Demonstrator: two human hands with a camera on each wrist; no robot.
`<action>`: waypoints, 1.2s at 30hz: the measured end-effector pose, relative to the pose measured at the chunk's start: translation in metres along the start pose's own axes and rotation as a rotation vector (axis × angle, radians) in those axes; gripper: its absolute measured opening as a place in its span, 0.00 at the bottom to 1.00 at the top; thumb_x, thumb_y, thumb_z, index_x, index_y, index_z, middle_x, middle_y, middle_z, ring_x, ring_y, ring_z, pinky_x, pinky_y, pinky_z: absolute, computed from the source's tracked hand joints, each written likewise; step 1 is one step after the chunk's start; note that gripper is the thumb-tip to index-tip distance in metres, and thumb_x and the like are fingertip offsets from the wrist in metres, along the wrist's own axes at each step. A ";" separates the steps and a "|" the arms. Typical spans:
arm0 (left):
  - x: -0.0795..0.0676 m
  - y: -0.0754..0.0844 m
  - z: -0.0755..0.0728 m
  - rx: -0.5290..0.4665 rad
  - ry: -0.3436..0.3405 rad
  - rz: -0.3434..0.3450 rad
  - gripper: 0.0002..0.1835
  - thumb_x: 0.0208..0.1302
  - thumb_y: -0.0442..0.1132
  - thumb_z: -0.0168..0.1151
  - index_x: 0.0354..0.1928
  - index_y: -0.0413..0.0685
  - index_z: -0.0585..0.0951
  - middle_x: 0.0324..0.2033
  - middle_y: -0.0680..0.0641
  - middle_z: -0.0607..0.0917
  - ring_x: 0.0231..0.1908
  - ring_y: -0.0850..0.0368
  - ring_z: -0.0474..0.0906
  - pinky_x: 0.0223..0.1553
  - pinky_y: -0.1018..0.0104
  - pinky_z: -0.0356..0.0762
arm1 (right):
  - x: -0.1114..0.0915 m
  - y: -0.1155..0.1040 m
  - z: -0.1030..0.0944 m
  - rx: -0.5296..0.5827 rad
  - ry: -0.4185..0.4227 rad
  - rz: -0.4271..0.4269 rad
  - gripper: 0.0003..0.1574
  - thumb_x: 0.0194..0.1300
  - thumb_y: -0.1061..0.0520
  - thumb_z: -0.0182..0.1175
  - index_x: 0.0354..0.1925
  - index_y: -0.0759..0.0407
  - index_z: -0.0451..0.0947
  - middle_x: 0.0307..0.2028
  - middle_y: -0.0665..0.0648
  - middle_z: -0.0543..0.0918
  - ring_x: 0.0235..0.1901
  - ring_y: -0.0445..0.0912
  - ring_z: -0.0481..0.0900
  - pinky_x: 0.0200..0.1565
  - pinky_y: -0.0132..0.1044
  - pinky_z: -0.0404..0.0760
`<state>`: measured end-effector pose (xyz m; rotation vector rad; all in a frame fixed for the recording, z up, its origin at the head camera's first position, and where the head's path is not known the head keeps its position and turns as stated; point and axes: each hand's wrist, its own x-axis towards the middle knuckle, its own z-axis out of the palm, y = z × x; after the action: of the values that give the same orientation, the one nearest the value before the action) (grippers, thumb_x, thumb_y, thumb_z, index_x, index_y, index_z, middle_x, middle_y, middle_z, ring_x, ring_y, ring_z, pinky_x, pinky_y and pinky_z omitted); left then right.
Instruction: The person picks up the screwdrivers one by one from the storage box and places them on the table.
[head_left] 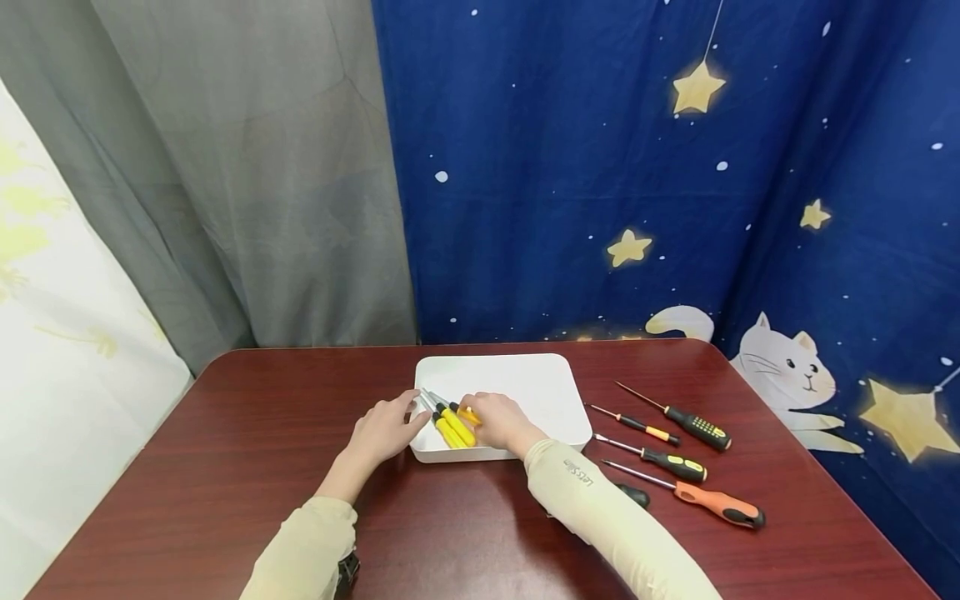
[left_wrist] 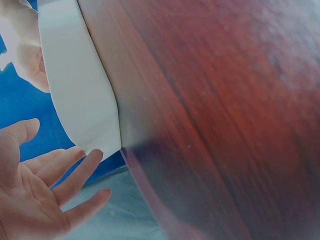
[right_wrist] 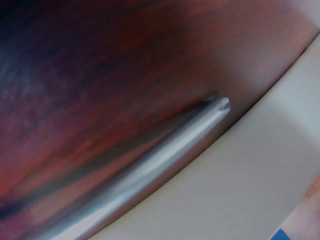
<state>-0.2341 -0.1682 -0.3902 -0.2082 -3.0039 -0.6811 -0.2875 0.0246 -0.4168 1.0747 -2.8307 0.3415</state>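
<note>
In the head view a white tray [head_left: 525,379] holds several yellow-handled screwdrivers [head_left: 453,427] at its left side, shafts pointing to the far left corner. My right hand [head_left: 498,419] reaches into the tray and grips an orange-yellow screwdriver handle [head_left: 468,415] beside them; its fingers hide part of that handle. At the tray's left wall is my left hand [head_left: 386,429], fingers extended and thumb apart, holding nothing. The left wrist view shows the fingertips of the left hand [left_wrist: 45,195] right at the tray's corner [left_wrist: 82,90].
Right of the tray lie several screwdrivers, among them an orange-handled one [head_left: 720,504] and a black-and-yellow one [head_left: 697,427]. Another black handle [head_left: 636,495] shows partly behind my right sleeve [head_left: 600,508]. In the right wrist view a metal shaft [right_wrist: 150,170] lies close along the tray wall.
</note>
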 end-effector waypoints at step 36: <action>0.003 -0.002 0.000 0.004 -0.005 0.010 0.27 0.59 0.50 0.52 0.58 0.43 0.69 0.45 0.43 0.78 0.43 0.48 0.74 0.36 0.48 0.70 | -0.038 0.042 -0.039 -0.002 0.130 0.021 0.23 0.46 0.71 0.55 0.41 0.54 0.76 0.34 0.51 0.79 0.32 0.45 0.75 0.39 0.40 0.71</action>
<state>-0.2373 -0.1696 -0.3908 -0.2251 -3.0061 -0.6747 -0.2862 0.0889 -0.3929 0.9848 -2.7287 0.3951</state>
